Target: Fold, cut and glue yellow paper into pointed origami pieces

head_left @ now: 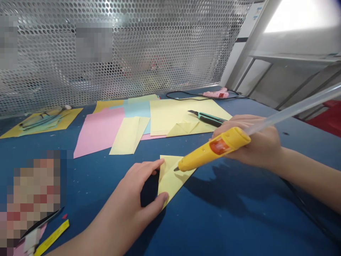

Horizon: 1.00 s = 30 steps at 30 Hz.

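Observation:
My right hand [253, 145] grips a yellow hot glue gun [204, 151] with a long clear glue stick [298, 108] jutting from its back. The nozzle points down and left, over a folded light-yellow paper triangle [170, 177]; whether it touches the paper I cannot tell. On the left side of that triangle, my left hand [138, 188] holds it at the table, thumb on the lower edge and index finger near the upper corner. Behind the glue gun lies a green and black utility knife [209, 119], blade out, on a large pale-yellow sheet [167, 110].
Pink paper [101, 128], a folded cream strip [128, 137] and blue paper [137, 108] lie across the blue table [213, 220]. At the back right sits a pink glue gun [217, 93] with a black cord. A perforated metal panel [160, 46] closes off the back.

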### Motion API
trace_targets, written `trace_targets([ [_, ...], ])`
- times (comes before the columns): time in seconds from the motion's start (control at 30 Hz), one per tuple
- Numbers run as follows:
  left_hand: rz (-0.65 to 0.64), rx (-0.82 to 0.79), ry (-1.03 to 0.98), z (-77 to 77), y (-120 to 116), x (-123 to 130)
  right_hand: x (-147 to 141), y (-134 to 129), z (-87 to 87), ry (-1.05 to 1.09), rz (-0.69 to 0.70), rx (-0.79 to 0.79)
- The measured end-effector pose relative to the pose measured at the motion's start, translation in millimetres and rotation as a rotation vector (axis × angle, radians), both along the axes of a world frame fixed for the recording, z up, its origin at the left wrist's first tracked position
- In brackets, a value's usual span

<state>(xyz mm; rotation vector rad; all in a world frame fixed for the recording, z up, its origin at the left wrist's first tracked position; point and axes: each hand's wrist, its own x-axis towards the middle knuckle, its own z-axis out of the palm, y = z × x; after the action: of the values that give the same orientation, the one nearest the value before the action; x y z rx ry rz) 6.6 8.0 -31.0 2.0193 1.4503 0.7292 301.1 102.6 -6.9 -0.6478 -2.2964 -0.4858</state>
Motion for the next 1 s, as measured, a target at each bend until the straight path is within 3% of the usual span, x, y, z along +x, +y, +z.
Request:
trace_targets([
  [0.3, 0.002, 0.012, -0.007, -5.3, -2.1, -1.4, 6.9, 8.1, -2.5, -0.071, -0.057, 0.135],
  [0.57, 0.003, -0.024, -0.006, 4.1, 0.9, 2.2, 6.6, 11.9, 2.1, -0.111, -0.089, 0.233],
  [1.0, -0.001, -0.037, -0.003, 3.8, 1.5, 2.1, 9.7, 13.4, 3.7, -0.075, -0.157, 0.312],
])
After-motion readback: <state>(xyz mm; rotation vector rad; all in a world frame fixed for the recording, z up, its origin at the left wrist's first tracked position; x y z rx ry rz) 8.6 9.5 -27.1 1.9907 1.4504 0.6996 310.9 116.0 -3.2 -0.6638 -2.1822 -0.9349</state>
